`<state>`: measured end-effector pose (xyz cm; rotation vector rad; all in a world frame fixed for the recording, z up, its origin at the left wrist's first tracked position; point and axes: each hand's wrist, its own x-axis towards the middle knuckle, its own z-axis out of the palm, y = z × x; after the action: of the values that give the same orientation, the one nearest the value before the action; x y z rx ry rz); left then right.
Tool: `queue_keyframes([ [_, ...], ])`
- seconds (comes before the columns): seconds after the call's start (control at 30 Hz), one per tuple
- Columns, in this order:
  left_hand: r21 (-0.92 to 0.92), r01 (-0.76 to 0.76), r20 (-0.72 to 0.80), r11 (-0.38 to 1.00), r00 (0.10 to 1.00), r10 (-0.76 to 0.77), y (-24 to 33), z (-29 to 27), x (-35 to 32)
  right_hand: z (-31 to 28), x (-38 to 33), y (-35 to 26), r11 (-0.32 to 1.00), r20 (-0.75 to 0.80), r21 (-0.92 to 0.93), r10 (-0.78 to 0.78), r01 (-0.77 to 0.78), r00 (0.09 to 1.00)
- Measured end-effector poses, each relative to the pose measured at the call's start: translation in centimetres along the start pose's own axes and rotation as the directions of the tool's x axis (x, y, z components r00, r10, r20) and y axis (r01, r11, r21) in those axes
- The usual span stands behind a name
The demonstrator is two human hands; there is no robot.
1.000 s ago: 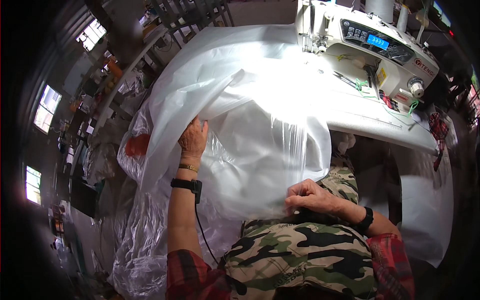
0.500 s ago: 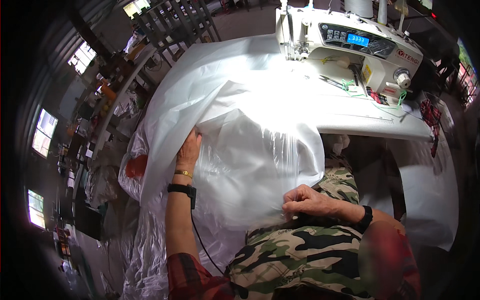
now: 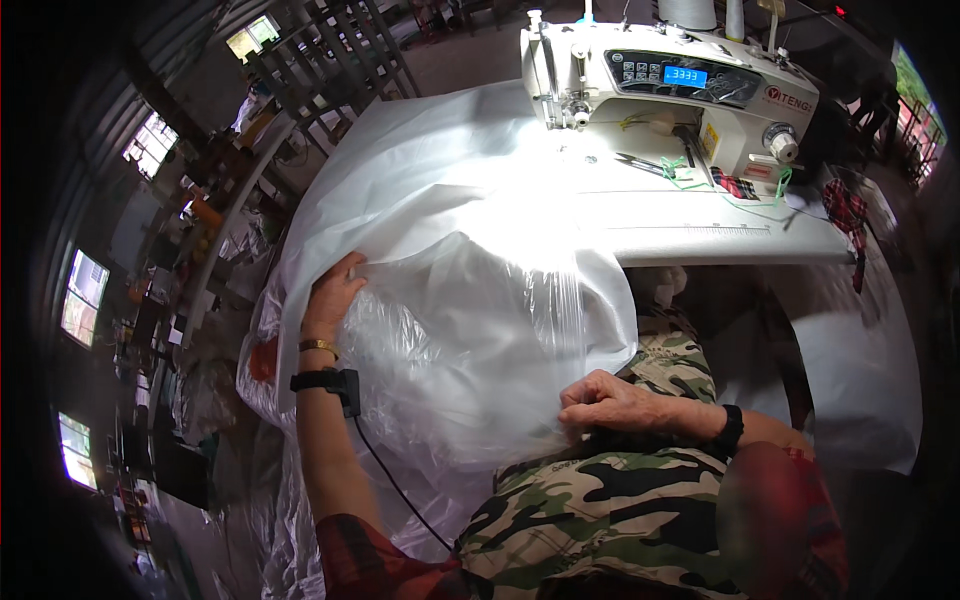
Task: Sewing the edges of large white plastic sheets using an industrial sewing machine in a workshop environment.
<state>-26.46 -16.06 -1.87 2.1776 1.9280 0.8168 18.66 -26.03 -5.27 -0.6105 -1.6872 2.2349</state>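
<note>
A large white sheet [image 3: 390, 150], like coated cloth or plastic, spreads from the sewing machine toward my lap. Thin clear plastic film [image 3: 400, 390] lies with it, wrinkled and shiny. At the left, my left hand [image 3: 335, 292] is closed on a fold of the white sheet, thumb and forefinger bent close together. My right hand [image 3: 622, 408] rests above my thigh, its fingers curled in a pinch on the near edge of the clear film; the fingertips are partly hidden. The sewing machine's [image 3: 680, 90] needle area, under a bright lamp, is apart from both hands.
Tweezers [image 3: 640, 165], green thread [image 3: 685, 180] and a plaid scrap [image 3: 735, 184] lie on the machine bed. Thread cones [image 3: 687, 14] stand behind the machine. A cluttered bench [image 3: 225, 215] and a grey rack [image 3: 330, 60] stand at the left.
My left hand has moved left and slightly up, drawing the white sheet's fold along with it. My right hand has hardly moved. The view has shifted slightly.
</note>
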Motion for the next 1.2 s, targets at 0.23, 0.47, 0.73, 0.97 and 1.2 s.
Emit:
queue_keyframes([
  [0.23, 0.01, 0.18, 0.198, 0.984, 0.964, -0.178, 5.7, -6.0, -2.0, 1.6, 0.2, -1.3, 0.984, -0.147, -0.174, -0.074, 0.048, 0.986],
  [0.47, -0.518, 0.228, 0.411, 0.825, 0.911, 0.006, 20.2, -1.6, -11.9, 4.8, 0.6, -4.1, 0.899, -0.284, -0.364, -0.354, 0.242, 0.891],
  [0.73, -0.586, 0.171, 0.298, 0.792, 0.955, 0.014, 21.4, 6.2, -16.0, 6.5, 1.2, -2.6, 0.496, 0.041, -0.864, -0.096, 0.084, 0.995],
  [0.97, -0.623, 0.275, 0.353, 0.732, 0.934, -0.051, 20.8, 6.9, -16.3, 8.1, 2.0, -2.4, 0.618, 0.038, -0.761, -0.26, 0.196, 0.965],
  [1.2, -0.692, 0.379, 0.434, 0.615, 0.899, -0.066, 20.9, 6.7, -15.6, 8.4, 2.7, -2.3, 0.551, 0.186, -0.807, -0.105, 0.213, 0.977],
])
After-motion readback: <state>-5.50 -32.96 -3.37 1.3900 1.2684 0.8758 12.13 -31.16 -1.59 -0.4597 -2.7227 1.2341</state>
